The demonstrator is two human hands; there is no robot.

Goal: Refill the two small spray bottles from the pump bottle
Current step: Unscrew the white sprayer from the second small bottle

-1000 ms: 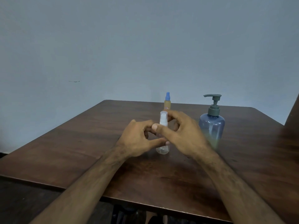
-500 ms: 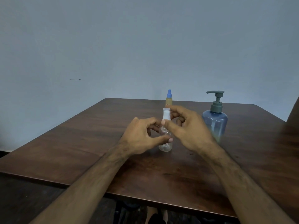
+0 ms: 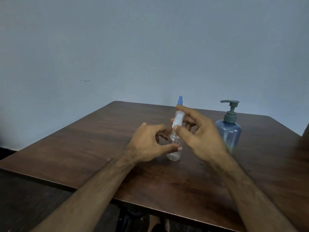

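Observation:
A small clear spray bottle (image 3: 174, 154) stands on the brown table (image 3: 87, 144), near its middle. My left hand (image 3: 148, 144) grips the bottle's body, thumb across its front. My right hand (image 3: 199, 133) pinches the bottle's white spray cap (image 3: 178, 119) between thumb and fingers. Behind them a second small spray bottle with a blue cap (image 3: 180, 101) stands upright, its body mostly hidden by my right fingers. The blue pump bottle (image 3: 229, 131) with a grey pump head stands to the right, just beyond my right hand.
A plain grey wall rises behind the table's far edge. The table's near edge runs diagonally under my forearms, with dark floor below it. A dark object edge shows at the far right (image 3: 305, 131).
My right hand has risen a little with the white cap, which now sits higher and slightly tilted. My left hand keeps its hold on the bottle's body.

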